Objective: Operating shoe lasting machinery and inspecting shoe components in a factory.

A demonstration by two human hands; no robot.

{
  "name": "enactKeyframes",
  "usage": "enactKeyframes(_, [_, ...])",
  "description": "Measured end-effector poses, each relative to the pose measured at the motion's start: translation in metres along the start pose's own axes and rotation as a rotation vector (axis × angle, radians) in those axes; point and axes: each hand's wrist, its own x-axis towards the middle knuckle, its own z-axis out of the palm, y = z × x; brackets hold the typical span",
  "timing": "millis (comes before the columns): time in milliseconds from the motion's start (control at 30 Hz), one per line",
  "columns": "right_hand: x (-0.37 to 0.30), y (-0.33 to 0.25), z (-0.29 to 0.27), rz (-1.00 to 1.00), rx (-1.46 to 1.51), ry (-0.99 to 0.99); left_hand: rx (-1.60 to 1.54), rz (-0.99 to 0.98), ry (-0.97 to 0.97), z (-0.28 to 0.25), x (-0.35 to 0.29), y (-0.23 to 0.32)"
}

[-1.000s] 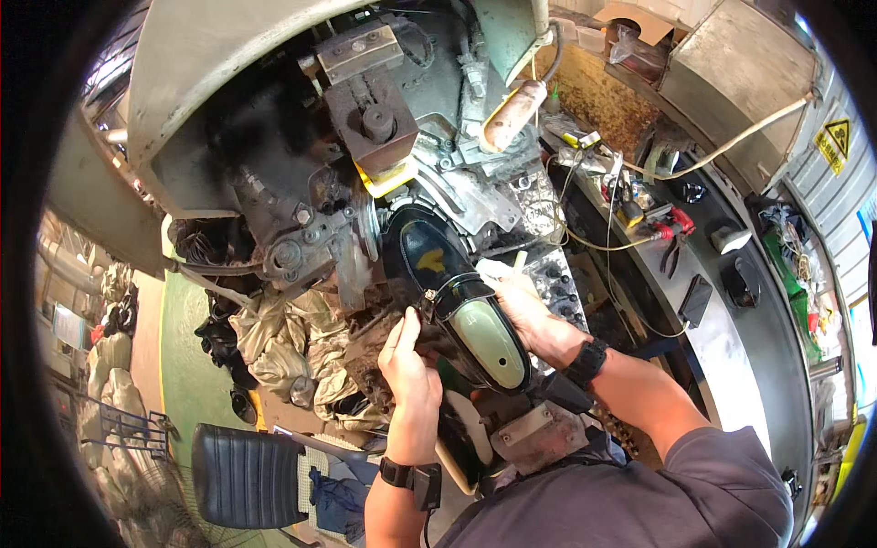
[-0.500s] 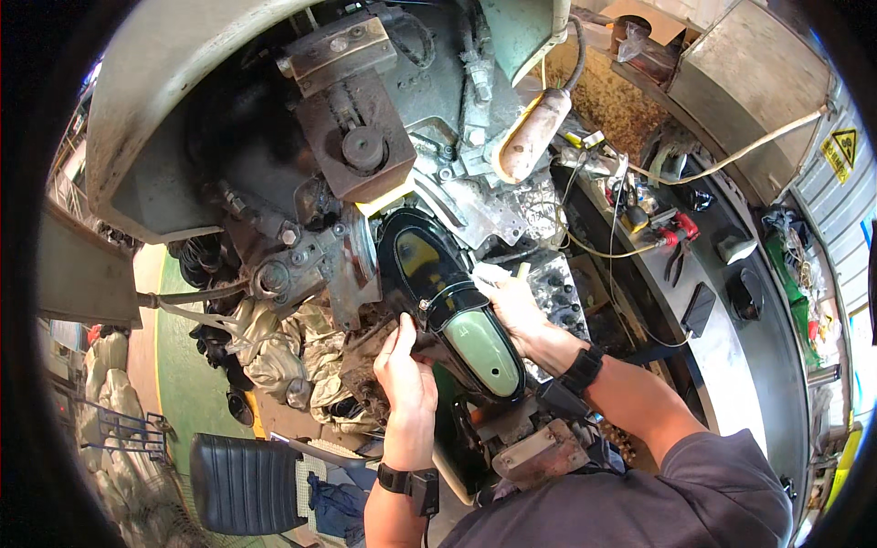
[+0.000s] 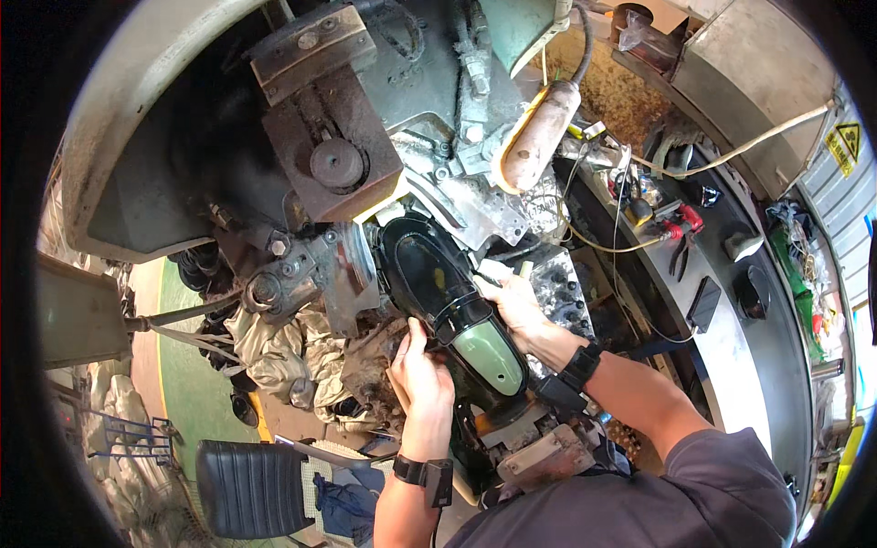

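Left hand (image 3: 425, 384) and right hand (image 3: 530, 320) grasping a black shoe (image 3: 429, 274) between them

From where I stand, the big grimy machine (image 3: 329, 173) looms over the grip from ahead, its heavy block just beyond the shoe's toe. Well off to the right of the hands curves a long metal bench (image 3: 731, 365). Behind them, to the left, stands a black ribbed chair (image 3: 251, 493). Between the hands sits the shoe itself, toe pointing away from the person, with the left fingertips at its strap and the right hand along its opposite side. A light-green last (image 3: 491, 356) fills its back half, at the near end of the grip. Ahead and right of the hands hangs a pale oblong fixture (image 3: 539, 137). A red-and-black hand tool (image 3: 681, 224) lies farther right. Smallest, a white piece (image 3: 494, 270) shows at the right fingertips; I can't tell what it is.
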Motion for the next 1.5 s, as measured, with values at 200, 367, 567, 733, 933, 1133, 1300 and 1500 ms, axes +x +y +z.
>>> enactKeyframes(200, [0.004,0.001,-0.005,0.039,0.078,-0.008,-0.018,0.057,0.074,0.009,0.007,-0.015])
enactKeyframes(367, [-0.008,-0.014,0.011,0.131,0.356,-0.026,-0.124,0.029,0.096,0.01,0.015,-0.025])
enactKeyframes(567, [0.005,0.003,0.007,0.022,0.317,-0.027,-0.191,0.03,0.197,0.02,0.013,-0.035])
enactKeyframes(733, [0.004,0.005,0.005,0.035,0.21,0.007,-0.164,0.056,0.175,0.017,0.016,-0.038])
enactKeyframes(933, [0.004,0.01,0.0,0.116,0.374,-0.013,-0.267,-0.028,0.118,0.018,0.013,-0.032])
enactKeyframes(1133, [-0.002,0.002,0.001,0.16,0.38,-0.015,-0.316,-0.104,0.01,0.022,0.008,-0.025])
enactKeyframes(1300, [-0.005,0.001,-0.003,0.101,0.497,-0.132,-0.389,-0.174,-0.142,0.023,0.004,-0.018])
enactKeyframes(1500, [-0.014,-0.003,-0.007,0.121,0.371,-0.124,-0.308,-0.1,-0.034,0.017,0.011,-0.029])
